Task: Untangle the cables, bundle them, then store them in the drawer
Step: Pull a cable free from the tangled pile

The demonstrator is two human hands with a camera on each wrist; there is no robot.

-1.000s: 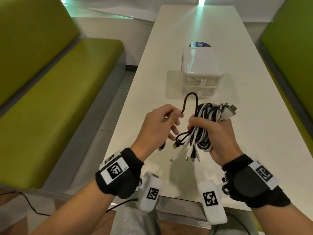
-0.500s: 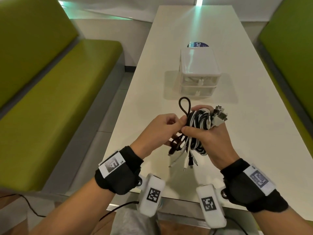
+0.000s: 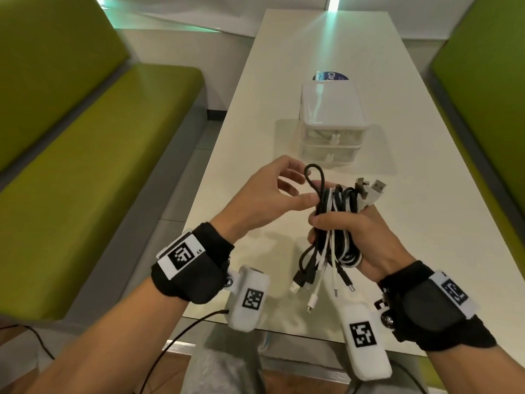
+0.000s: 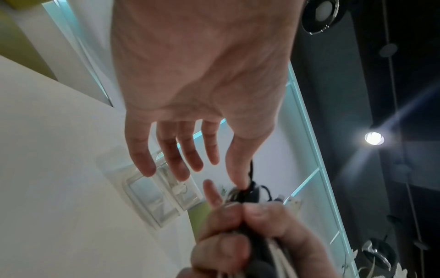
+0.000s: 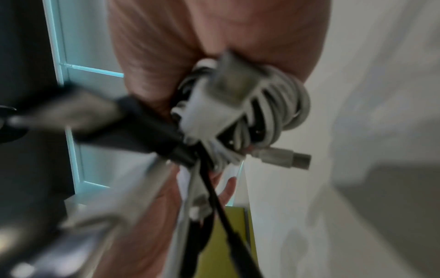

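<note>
My right hand (image 3: pixel 335 226) grips a bundle of black and white cables (image 3: pixel 338 211) above the white table (image 3: pixel 244 155). Several plug ends hang below my fist, and USB plugs (image 3: pixel 372 187) stick out at the top right. A black cable loop (image 3: pixel 314 177) stands up from the bundle's left side. My left hand (image 3: pixel 295 186) is beside it with fingers spread, and only the thumb (image 4: pixel 238 169) touches the black cable (image 4: pixel 250 188). The bundle (image 5: pixel 250 112) fills the blurred right wrist view. A white two-drawer unit (image 3: pixel 331 120) stands behind on the table, both drawers closed.
Green benches (image 3: pixel 85 172) run along both sides of the narrow table. A round blue sticker (image 3: pixel 331 76) lies just behind the drawer unit (image 4: pixel 161 197). The table's near edge is right below my wrists.
My left hand's fingers were curled at the black loop half a second ago; now they are spread, with only the thumb on the cable. The bundle has shifted slightly right.
</note>
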